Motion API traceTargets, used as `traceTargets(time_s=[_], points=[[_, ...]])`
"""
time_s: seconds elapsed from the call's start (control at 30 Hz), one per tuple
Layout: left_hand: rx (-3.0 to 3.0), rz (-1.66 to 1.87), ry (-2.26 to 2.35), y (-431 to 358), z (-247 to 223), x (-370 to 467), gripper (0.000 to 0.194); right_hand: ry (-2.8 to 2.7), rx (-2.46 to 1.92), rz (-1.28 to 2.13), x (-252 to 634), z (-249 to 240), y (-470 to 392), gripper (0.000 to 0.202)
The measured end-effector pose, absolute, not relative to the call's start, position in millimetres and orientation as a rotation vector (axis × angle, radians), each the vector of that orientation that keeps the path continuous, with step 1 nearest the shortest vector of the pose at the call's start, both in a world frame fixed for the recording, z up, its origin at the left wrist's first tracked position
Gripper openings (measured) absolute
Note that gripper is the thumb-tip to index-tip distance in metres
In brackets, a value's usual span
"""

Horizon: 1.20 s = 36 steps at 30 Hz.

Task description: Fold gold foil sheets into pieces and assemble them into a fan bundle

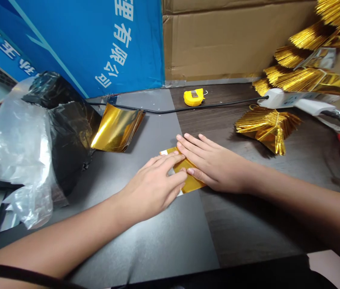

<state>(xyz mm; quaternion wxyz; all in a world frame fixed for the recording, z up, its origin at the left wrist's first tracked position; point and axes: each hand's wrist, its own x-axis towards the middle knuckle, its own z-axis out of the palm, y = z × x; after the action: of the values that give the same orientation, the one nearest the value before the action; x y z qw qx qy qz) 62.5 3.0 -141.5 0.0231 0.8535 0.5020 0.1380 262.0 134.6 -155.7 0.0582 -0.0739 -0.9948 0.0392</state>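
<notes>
The gold sheet (194,185) lies flat on the table (145,249), directly beneath both hands, where each can bear down on it. The right hand (218,160) is open and flat, fingers extended over the sheet and grasping nothing; this posture probably spreads pressure and prevents sliding. The left hand (154,184) is partly curled, its index finger extended along the sheet and its thumb bent in beside the right thumb, which appears to suit local pressing or guiding. Whether the left fingertips pinch a layer cannot be determined (the hand covers that portion). White strips show at the sheet's left-hand end, near the left fingertips. A stack of gold sheets (115,128) rests beyond the left hand, within apparent easy reach, beside the black bag (70,136). A tied gold bundle (266,126) lies beyond the right forearm; its band presumably keeps the pleated pieces together. Further gold bundles (305,80) are piled behind it, around the white power strip (278,98). The yellow tape measure (194,97) sits beyond the fingertips, just behind the black cable (163,111), away from the contact area.
</notes>
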Motion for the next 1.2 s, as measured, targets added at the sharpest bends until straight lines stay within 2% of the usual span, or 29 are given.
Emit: traceTargets(time_s=[0.3,0.73,0.97,1.03,1.1,1.17,1.2], points=[[2.703,0.293,1.583,2,-140,64,0.039,-3.190,-0.078,0.419,283,-136,154,0.058],[2.689,0.272,1.599,2,-140,62,0.037,-3.236,-0.106,0.563,308,-116,164,0.042],[2.681,0.297,1.575,2,-140,63,0.036,-3.173,0.034,0.652,306,-103,164,0.019],[2.677,0.299,1.563,3,-140,63,0.036,-3.081,-0.001,0.639,299,-106,162,0.025],[2.671,0.301,1.564,3,-140,62,0.036,-2.986,-0.095,0.592,293,-114,159,0.044],[2.662,0.296,1.567,3,-140,62,0.035,-3.040,-0.113,0.511,288,-123,156,0.054],[2.657,0.291,1.565,3,-140,62,0.035,-3.037,-0.125,0.465,286,-128,154,0.051]])
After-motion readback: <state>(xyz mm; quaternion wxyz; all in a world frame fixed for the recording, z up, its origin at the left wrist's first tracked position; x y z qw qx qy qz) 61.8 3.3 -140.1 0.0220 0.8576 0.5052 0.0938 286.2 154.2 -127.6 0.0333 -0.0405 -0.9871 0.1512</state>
